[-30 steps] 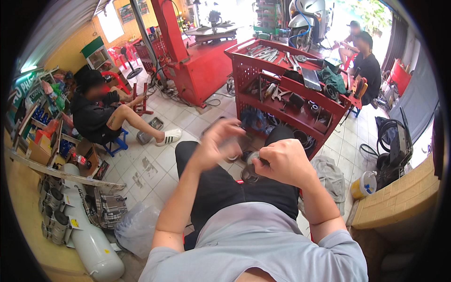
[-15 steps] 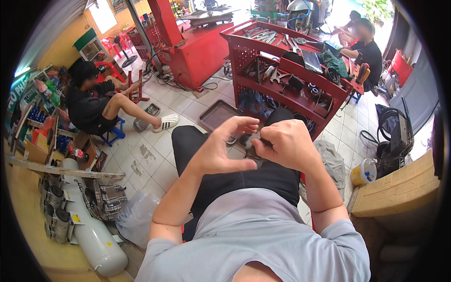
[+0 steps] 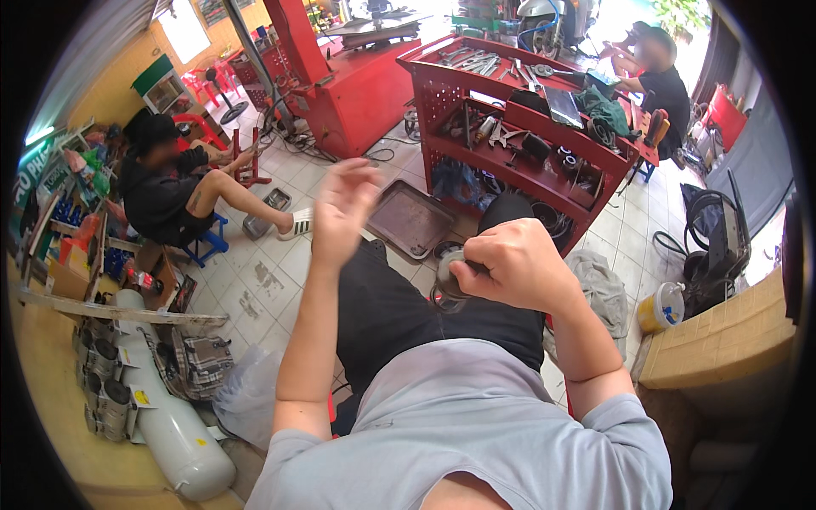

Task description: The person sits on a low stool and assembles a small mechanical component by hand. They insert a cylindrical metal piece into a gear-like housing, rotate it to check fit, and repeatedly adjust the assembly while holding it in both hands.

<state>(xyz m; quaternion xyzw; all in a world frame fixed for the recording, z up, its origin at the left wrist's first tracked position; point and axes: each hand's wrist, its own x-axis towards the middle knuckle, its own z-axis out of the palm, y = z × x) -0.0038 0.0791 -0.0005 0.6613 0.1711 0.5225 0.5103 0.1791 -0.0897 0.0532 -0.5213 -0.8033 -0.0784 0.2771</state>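
Observation:
My right hand (image 3: pixel 517 265) is closed around a grey, round metal part (image 3: pixel 448 277) above my lap. A ring-like edge shows at its lower side, while my fingers and palm hide the rest. What kind of part it is cannot be made out. Raised to the left and apart from it is my left hand (image 3: pixel 342 214), blurred by motion, with its fingers stretched upward and nothing seen in them. Beyond my knees a shallow brown metal tray (image 3: pixel 410 223) lies on the tiled floor.
Ahead to the right stands a red tool cart (image 3: pixel 518 119) with spanners on top. A seated person (image 3: pixel 166 178) is at the left, another (image 3: pixel 659 89) at the far right. A grey cylinder tank (image 3: pixel 174 408) lies near left; a yellow-and-white bucket (image 3: pixel 660 308) is at right.
My left hand has moved up and left, away from the metal part. The right hand stays nearly in place with its grip, and more of the part shows now.

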